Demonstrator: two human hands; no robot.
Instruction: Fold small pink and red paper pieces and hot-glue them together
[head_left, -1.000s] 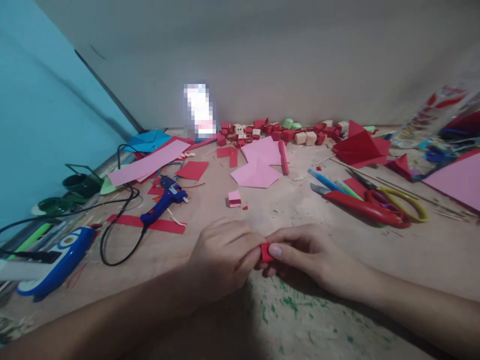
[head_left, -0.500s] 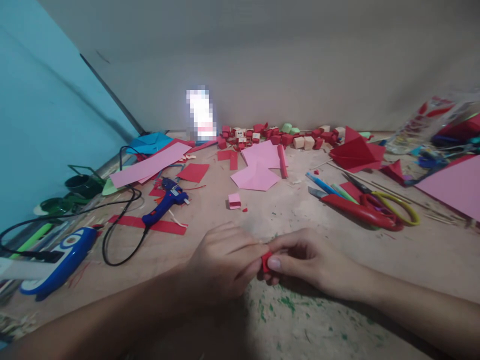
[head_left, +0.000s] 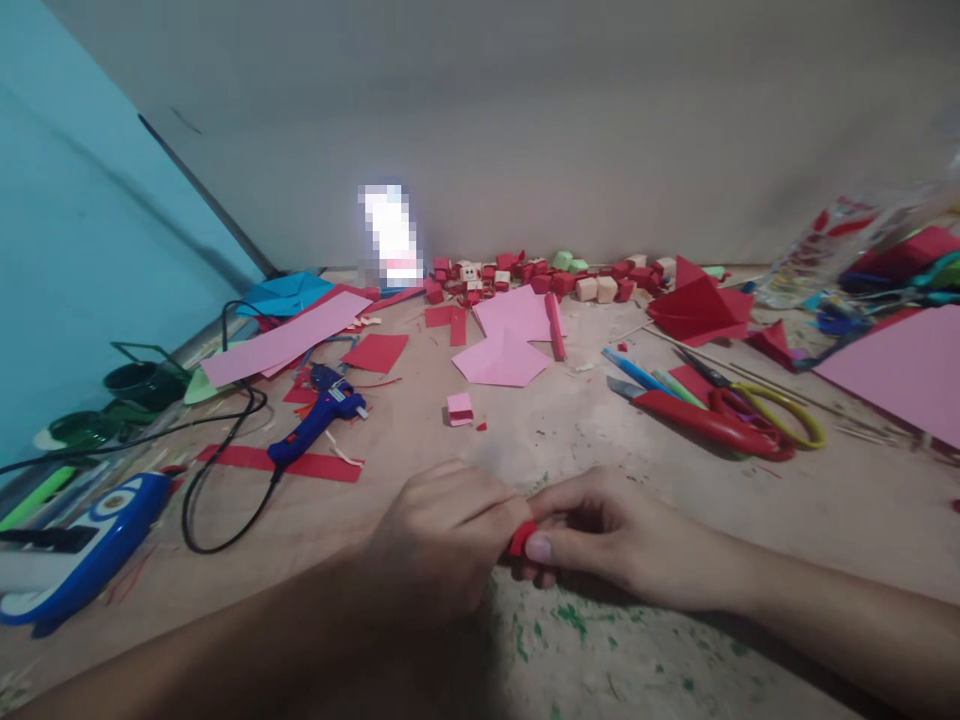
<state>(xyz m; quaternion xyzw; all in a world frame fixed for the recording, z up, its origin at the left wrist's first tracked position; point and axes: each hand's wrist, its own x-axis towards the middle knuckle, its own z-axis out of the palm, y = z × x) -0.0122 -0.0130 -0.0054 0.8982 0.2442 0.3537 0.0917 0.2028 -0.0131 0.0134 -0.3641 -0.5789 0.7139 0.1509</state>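
Observation:
Between my two hands, low in the middle of the view, is a small folded piece of red paper (head_left: 522, 538). My right hand (head_left: 622, 540) pinches it with thumb and fingers from the right. My left hand (head_left: 450, 535) is closed against its left side, back of the hand toward me, so its fingertips are mostly hidden. Beyond the hands, a small pink paper box (head_left: 460, 409) sits on the table, with a tiny red scrap (head_left: 481, 427) beside it.
At left lie a blue glue gun (head_left: 319, 412) with its black cord and a red strip (head_left: 262, 460). Scissors (head_left: 780, 410) and a red-handled knife (head_left: 705, 422) lie right. Pink paper (head_left: 502, 360), small paper cubes (head_left: 600, 288) and a lit phone (head_left: 394, 237) are farther back.
The red paper has turned and shows a curved edge between my fingers. My hands keep close together. The whole scene has shifted slightly left as the head view moved.

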